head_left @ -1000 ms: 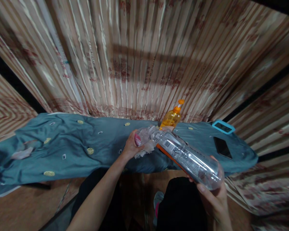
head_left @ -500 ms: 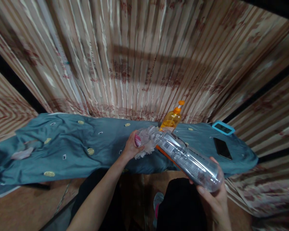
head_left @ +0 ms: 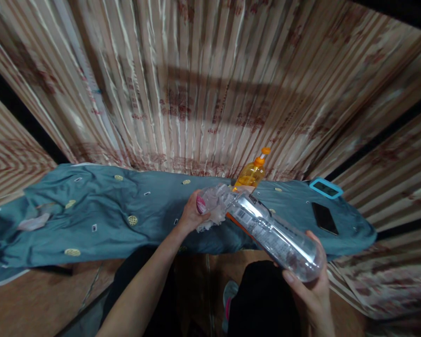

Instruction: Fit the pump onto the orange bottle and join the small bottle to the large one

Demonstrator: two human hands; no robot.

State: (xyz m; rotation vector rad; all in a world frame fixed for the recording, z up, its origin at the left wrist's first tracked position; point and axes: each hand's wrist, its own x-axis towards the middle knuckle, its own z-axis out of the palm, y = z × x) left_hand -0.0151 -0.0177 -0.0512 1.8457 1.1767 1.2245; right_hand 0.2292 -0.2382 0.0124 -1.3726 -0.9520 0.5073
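My right hand (head_left: 310,285) is wrapped around the base end of a large clear plastic bottle (head_left: 277,236) with printed text and an orange strip along its lower side. The bottle lies at a slant, its narrow end up and to the left. My left hand (head_left: 191,215) is closed around a clear, crumpled-looking plastic piece (head_left: 215,196) with a pink patch. Whitish ruffled material (head_left: 210,223) hangs below it. The two clear things meet or overlap; where one ends is hard to make out. Just behind them stands an orange pump bottle (head_left: 250,174) with amber liquid.
A teal patterned cloth (head_left: 108,206) covers the long, narrow table. On its right part are a blue-framed digital clock (head_left: 325,188) and a black phone (head_left: 324,217). A pale crumpled piece (head_left: 34,222) lies at the left. Striped curtains (head_left: 196,93) hang close behind.
The large bottle has turned slightly about its length, so more of its dark print shows. My right hand has shifted a little on its base; my left hand holds nearly still.
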